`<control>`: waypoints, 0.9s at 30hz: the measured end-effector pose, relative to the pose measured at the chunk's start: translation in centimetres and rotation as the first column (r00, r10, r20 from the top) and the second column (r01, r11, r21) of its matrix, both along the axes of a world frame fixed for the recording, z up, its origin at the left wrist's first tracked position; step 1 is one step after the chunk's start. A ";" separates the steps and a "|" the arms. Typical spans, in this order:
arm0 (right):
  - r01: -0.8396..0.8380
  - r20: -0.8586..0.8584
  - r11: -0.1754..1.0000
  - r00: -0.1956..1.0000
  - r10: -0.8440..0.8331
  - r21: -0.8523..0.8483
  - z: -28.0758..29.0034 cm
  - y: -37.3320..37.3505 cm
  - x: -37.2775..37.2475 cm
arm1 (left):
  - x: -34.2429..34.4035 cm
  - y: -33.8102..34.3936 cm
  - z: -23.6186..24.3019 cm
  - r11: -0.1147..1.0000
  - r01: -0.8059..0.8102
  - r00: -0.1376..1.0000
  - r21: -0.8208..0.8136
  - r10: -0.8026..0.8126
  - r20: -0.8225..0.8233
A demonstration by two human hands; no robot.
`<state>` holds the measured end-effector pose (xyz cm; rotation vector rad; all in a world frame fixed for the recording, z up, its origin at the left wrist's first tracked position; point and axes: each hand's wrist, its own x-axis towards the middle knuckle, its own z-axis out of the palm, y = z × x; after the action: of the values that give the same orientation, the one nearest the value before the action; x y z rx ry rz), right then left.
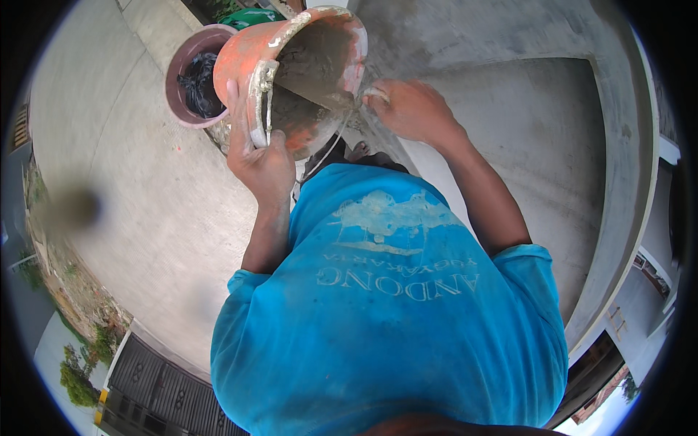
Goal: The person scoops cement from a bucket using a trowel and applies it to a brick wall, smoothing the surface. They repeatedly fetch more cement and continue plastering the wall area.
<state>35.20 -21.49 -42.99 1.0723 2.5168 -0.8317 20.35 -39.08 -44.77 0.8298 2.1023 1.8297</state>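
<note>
An orange bucket, its rim crusted with cement, is tilted so that its mouth opens toward me and to the right. My left hand grips the near rim, thumb and fingers on either side of the wall. Wet grey mortar coats the inside. What looks like a trowel reaches into the bucket, its flat grey blade against the mortar. My right hand is closed at the bucket's right edge, around the trowel's handle end, which is mostly hidden and smeared by motion. A thin wire bail hangs below the rim.
Behind the bucket stands a pink tub with a black plastic bag inside. A green bag lies beyond it. To the right rises a grey plastered wall with a recessed panel. Concrete paving stretches to the left.
</note>
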 end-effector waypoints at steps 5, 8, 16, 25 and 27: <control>0.043 -0.101 0.923 0.995 -0.005 0.382 -1.4 -2.1 -0.8 | -0.2 0.0 -0.2 0.998 -0.055 0.998 0.031 0.054 0.011; 0.078 -0.209 0.851 0.977 0.038 0.519 -2.0 -3.2 0.8 | -1.0 -0.4 0.0 0.998 -0.056 0.998 0.018 0.056 -0.011; 0.233 -0.374 0.797 0.928 -0.011 0.557 1.1 -4.2 4.3 | -4.0 3.3 -3.9 0.967 -0.159 0.823 0.199 0.019 0.567; 0.365 -0.569 0.799 0.821 -0.034 0.478 13.2 -6.6 3.9 | -6.7 6.4 -12.9 0.974 -0.103 0.779 0.202 -0.047 0.625; 0.334 -0.612 0.828 0.791 0.014 0.450 16.1 -6.1 3.2 | -7.6 6.6 -16.6 0.923 -0.179 0.714 0.342 -0.118 0.690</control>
<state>38.40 -27.61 -26.86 1.3926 3.3771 -0.5555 12.76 -32.51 -61.36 0.0822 1.2879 2.1526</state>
